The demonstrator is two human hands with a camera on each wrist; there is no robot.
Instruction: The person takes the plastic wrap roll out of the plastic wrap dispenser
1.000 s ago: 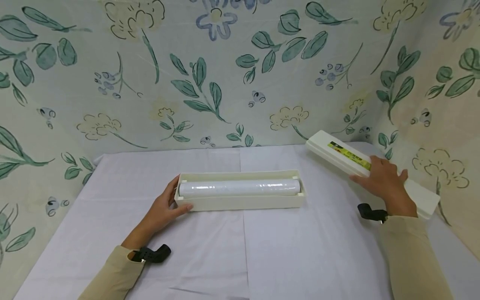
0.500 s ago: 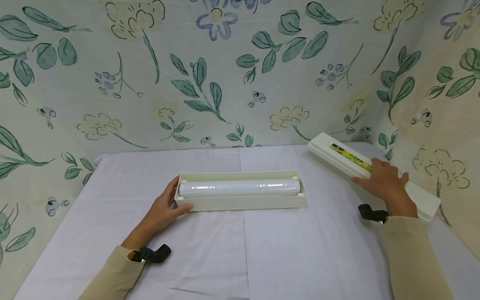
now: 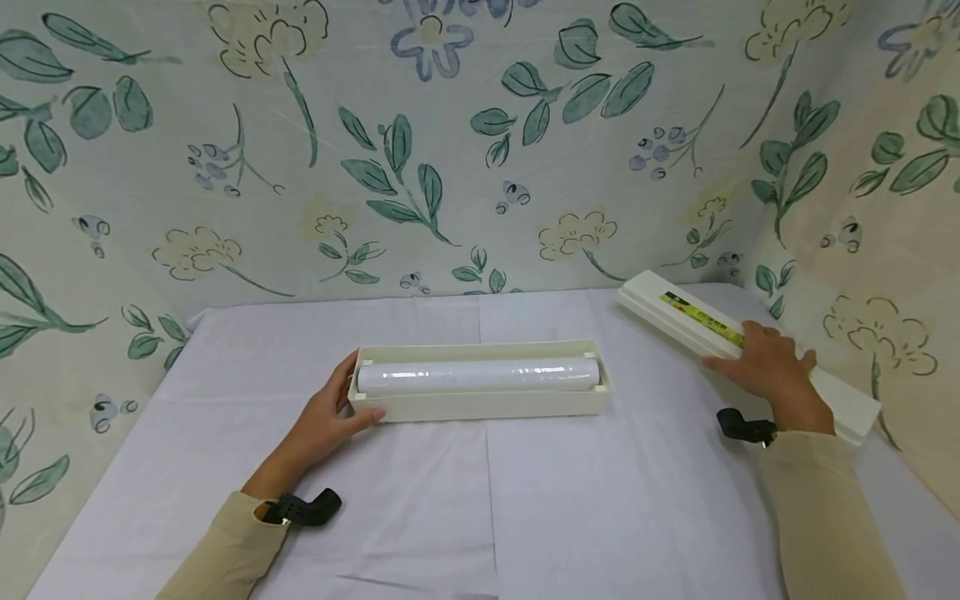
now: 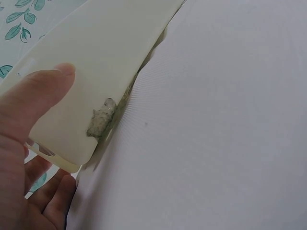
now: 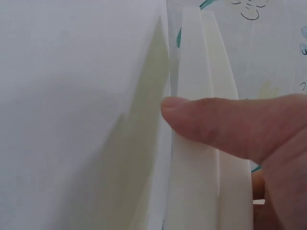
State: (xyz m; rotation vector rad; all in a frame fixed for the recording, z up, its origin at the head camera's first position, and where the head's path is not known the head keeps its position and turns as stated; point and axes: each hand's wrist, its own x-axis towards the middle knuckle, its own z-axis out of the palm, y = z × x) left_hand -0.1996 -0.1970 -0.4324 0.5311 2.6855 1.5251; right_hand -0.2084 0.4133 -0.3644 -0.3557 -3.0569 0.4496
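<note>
A long cream plastic box (image 3: 495, 406), a cling film dispenser base, lies open-topped on the white cloth in the head view. Inside it rests a roll of cling film (image 3: 480, 375). My left hand (image 3: 322, 421) grips the box's left end, thumb on the front wall (image 4: 72, 96) and fingers around the end. At the right, my right hand (image 3: 768, 367) holds the long white lid (image 3: 660, 312), which bears a yellow-green label (image 3: 701, 317) and slants down to the right. The right wrist view shows the thumb (image 5: 206, 120) across the lid's side, with the other fingers mostly hidden.
White cloth (image 3: 600, 500) covers the table. A floral fabric backdrop (image 3: 450, 167) rises behind it and along both sides, close to the lid's far end. A rough greyish patch (image 4: 101, 119) sits on the box's lower front wall.
The lid's far end has dipped slightly toward the table in my right hand. The left hand, the box and the roll stay where they were.
</note>
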